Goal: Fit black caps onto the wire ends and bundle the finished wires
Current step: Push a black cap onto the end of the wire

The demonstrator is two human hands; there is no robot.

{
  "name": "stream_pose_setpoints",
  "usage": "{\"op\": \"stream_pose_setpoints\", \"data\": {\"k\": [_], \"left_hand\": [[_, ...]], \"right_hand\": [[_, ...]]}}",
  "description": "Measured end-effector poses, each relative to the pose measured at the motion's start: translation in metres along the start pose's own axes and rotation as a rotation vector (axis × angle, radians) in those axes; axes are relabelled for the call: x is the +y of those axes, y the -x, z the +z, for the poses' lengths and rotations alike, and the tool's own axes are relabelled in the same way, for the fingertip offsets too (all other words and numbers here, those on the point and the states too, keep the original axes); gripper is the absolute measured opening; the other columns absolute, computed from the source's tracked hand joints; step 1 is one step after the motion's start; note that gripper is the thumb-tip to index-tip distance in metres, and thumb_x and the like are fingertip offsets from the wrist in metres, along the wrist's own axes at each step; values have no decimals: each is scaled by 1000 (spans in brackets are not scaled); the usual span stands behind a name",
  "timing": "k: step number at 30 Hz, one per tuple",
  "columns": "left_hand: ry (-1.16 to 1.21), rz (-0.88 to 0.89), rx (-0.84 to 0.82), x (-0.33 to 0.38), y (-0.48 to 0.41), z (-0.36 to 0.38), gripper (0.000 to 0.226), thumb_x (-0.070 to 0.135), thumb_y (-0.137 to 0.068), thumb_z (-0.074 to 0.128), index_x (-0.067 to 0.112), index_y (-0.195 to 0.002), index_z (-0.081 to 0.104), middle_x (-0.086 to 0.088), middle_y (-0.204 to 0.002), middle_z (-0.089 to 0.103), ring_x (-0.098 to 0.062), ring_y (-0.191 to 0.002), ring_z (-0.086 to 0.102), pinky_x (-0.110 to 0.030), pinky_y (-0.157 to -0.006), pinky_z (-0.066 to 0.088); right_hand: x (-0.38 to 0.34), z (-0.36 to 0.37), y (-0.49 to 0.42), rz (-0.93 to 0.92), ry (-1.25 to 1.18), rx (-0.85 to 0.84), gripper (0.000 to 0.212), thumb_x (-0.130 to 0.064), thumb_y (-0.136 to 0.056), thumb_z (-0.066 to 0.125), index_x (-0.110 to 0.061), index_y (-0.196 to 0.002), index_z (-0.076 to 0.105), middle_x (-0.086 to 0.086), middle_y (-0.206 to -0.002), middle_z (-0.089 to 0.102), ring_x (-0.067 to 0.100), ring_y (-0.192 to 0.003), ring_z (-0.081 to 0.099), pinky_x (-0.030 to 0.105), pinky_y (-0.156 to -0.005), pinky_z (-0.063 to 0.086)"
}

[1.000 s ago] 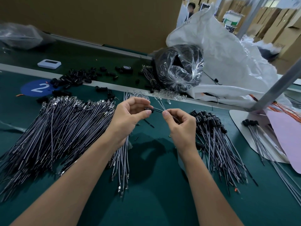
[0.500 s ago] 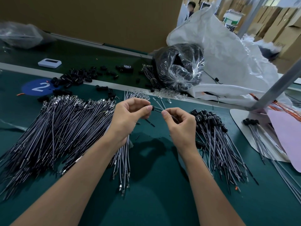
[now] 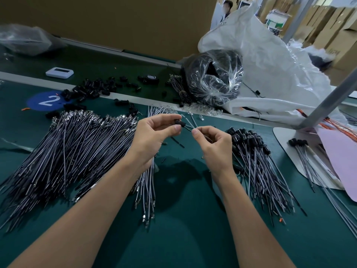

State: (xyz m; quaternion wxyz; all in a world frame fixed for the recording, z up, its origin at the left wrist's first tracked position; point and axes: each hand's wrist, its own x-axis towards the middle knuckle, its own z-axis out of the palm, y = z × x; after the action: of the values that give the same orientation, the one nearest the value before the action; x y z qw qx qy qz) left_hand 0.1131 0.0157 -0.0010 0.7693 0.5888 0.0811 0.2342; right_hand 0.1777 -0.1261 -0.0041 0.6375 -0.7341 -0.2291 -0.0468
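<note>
Capping 1 wire [image 3: 189, 128], 2 hands raised, right of blue "2" sticker [image 3: 47, 100].
L hand [image 3: 154, 134] pinches 1 black cap [image 3: 180, 123]; R hand [image 3: 214, 144] pinches the wire going into it. 2 big piles: uncapped pile [image 3: 67, 151] below sticker, capped pile [image 3: 257, 163] far right of sticker.

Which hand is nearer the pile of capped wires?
Right. The right hand sits just beside the capped wires, at their left edge; the left hand is farther left, beyond it.
</note>
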Motion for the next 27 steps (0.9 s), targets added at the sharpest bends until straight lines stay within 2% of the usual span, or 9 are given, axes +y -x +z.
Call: {"op": "stream_pose_setpoints", "data": {"k": [8, 17, 22, 27], "left_hand": [[17, 17, -3, 0, 1, 0, 27, -3, -77, 73, 20, -90, 77, -1, -88, 76, -13, -80, 70, -22, -80, 56], [89, -11, 3, -4, 1, 2, 23, -5, -79, 70, 5, -100, 72, -5, -88, 75, -19, -85, 72, -28, -81, 58], [119, -19, 8, -2, 2, 4, 22, 8, -74, 74, 4, -96, 72, -7, -83, 74, -19, -78, 71, -26, -74, 58], [108, -20, 17, -1, 3, 6, 25, 20, -68, 76, 7, -90, 73, -7, -78, 74, -18, -72, 70, -23, -69, 58]], "right_hand": [[1, 1, 0, -8, 2, 6, 15, -14, -86, 73, -21, -73, 71, -16, -60, 64, -3, -57, 54, 11, -58, 43], [1, 2, 1, 3, -73, 49, 17, -14, -88, 71, -23, -73, 71, -14, -63, 64, 3, -61, 52, 14, -59, 44], [0, 2, 2, -61, -70, 22, 13, -12, -88, 71, -20, -77, 70, -11, -68, 65, 4, -64, 55, 16, -62, 46], [0, 5, 4, -147, -3, 70, 9, -10, -88, 70, -15, -81, 68, -10, -69, 63, 3, -62, 55, 17, -61, 45]]}}
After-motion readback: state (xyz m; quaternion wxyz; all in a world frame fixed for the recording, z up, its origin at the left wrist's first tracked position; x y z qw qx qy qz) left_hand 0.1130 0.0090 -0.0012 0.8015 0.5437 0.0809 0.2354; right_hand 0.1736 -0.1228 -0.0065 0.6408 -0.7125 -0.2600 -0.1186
